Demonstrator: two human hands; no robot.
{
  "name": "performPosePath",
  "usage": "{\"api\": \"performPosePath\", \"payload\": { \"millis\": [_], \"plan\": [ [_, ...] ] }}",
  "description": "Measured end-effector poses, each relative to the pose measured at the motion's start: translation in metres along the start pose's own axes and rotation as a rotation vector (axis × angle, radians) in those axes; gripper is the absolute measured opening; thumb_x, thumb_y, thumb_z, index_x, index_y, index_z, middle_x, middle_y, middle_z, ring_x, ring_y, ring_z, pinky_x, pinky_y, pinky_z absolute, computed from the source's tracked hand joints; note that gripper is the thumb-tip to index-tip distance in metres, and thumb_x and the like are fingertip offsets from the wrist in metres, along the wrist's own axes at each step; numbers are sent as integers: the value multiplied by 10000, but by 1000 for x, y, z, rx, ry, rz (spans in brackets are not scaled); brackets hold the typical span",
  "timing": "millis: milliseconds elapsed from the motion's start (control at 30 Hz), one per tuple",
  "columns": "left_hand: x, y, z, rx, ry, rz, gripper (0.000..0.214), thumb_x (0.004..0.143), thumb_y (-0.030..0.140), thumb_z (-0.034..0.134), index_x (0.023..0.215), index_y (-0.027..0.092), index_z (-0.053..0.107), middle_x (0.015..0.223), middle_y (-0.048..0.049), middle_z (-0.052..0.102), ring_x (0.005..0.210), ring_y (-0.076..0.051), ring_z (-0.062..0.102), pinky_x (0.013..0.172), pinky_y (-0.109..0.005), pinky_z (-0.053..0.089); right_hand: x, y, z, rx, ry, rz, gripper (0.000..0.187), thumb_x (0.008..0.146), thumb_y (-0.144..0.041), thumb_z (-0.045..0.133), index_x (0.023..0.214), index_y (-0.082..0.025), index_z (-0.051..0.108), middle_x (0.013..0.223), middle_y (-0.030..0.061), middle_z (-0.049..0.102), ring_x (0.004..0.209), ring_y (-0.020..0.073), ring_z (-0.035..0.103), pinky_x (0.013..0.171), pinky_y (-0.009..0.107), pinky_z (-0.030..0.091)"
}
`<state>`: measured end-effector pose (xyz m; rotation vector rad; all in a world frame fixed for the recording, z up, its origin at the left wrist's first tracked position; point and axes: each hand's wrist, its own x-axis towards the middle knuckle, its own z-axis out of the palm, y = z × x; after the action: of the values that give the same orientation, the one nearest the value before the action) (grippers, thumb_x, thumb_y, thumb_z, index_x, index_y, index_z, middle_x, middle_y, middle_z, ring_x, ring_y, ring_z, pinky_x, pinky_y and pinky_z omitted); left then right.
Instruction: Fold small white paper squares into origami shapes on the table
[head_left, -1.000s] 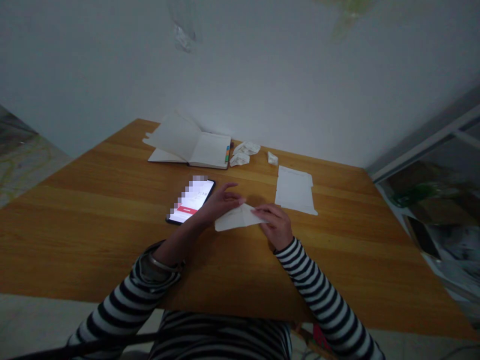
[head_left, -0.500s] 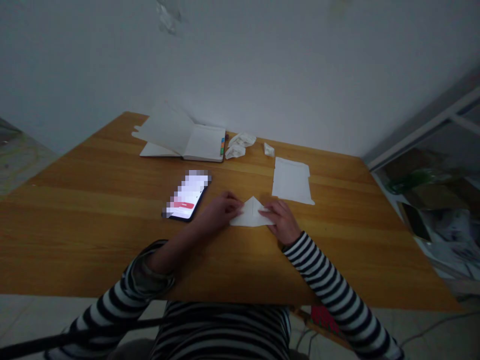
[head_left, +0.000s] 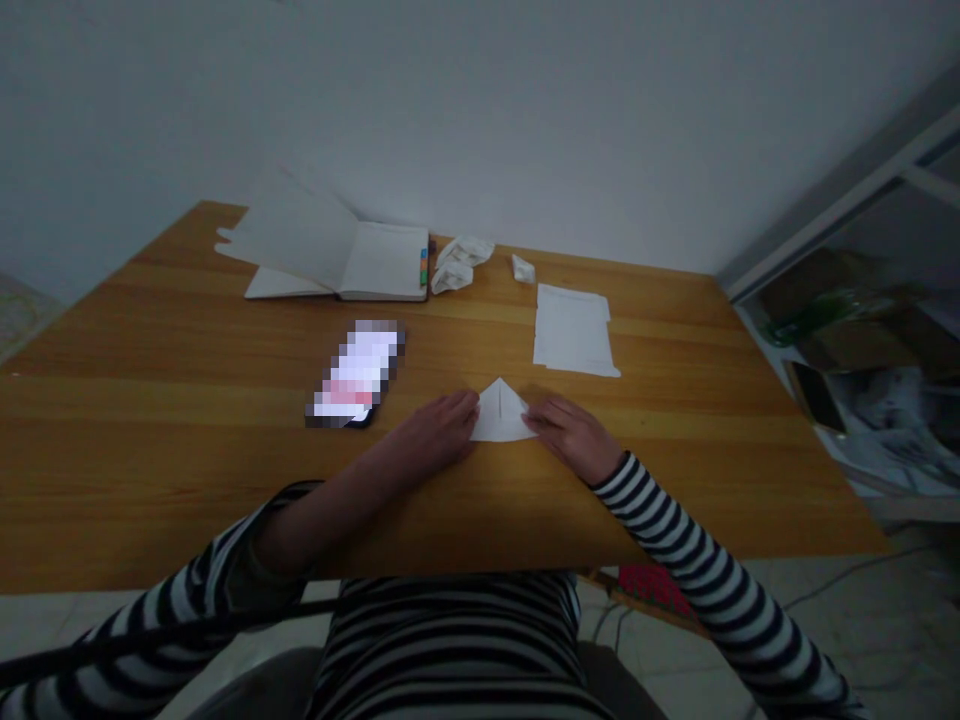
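Note:
A folded piece of white paper with a pointed top and a crease down its middle lies in front of me on the wooden table. My left hand is closed on its left corner, fingers pressed together. At the right corner, my right hand grips the paper between thumb and fingers. Both hands rest low over the tabletop and partly cover the paper's two side corners. To the left of my left hand lies a phone with a lit, blurred screen.
An open notebook with coloured tabs stands by the wall, one page raised. Crumpled paper and a smaller paper scrap lie beside it. A torn white sheet lies beyond my right hand. Shelving with clutter stands beyond the table's right edge.
My hands have closed further over the paper's side corners, so less of its width shows. The view has shifted slightly; the other things on the table stay in place.

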<state>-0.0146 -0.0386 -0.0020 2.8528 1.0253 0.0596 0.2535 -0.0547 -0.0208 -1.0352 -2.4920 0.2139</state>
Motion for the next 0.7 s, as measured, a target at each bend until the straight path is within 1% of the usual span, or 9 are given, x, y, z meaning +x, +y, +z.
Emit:
{"api": "performPosePath", "payload": {
  "millis": [100,167,267,333,467,533,600,667,700],
  "plan": [
    [0,10,1,126,6,-11,347,928,82,347,1153,25,605,1159,-208,599,1051,-285,574,885,-410,474,-10,-7,2,32,46,44,331,1018,-212,393,1169,-217,687,1109,98,703,1076,236,634,971,470,546],
    [-1,17,1,177,34,-21,380,938,70,320,1211,36,582,1150,-203,606,1031,-282,577,847,-401,472,-15,-10,4,31,71,55,331,1014,-201,395,1205,-210,665,1138,107,693,1114,239,622,990,478,542],
    [-3,24,0,206,48,-12,428,968,117,335,1371,108,481,1137,-172,621,987,-272,589,808,-391,459,-14,-10,4,-18,83,56,304,992,-187,436,1192,-193,665,1101,117,688,1084,247,625,952,466,563],
    [-1,26,0,216,50,2,454,978,146,353,1426,152,428,1122,-155,627,981,-265,591,801,-383,449,-10,-8,4,-60,72,43,279,975,-188,469,1164,-182,675,1064,121,686,1048,253,627,936,465,568],
    [5,25,1,214,32,24,425,980,143,355,1385,124,482,1178,-173,605,1066,-284,572,844,-393,447,-2,-8,1,-86,35,23,225,957,-198,506,1054,-179,708,998,122,674,989,258,619,897,469,564],
    [7,22,3,167,40,27,408,977,139,360,1356,117,512,1197,-176,587,1107,-285,554,896,-400,444,0,-8,1,-58,50,29,213,953,-188,508,999,-180,716,977,120,666,956,251,612,848,446,570],
    [7,19,3,103,59,23,412,965,149,392,1358,132,515,1213,-171,564,1136,-279,532,947,-401,432,0,-8,2,-11,91,39,214,955,-178,505,966,-181,719,960,116,665,923,242,607,808,420,570],
    [5,18,1,35,71,16,433,948,219,463,1371,143,506,1229,-172,539,1153,-288,510,976,-412,423,-1,-6,4,36,137,50,214,958,-181,508,951,-183,721,946,110,670,898,236,607,789,405,566],
    [4,18,0,3,76,11,462,936,290,506,1374,142,505,1236,-175,529,1159,-300,501,985,-425,419,-1,-5,5,55,157,59,210,958,-187,513,948,-181,723,941,109,673,892,235,609,789,402,563]
  ]
}}
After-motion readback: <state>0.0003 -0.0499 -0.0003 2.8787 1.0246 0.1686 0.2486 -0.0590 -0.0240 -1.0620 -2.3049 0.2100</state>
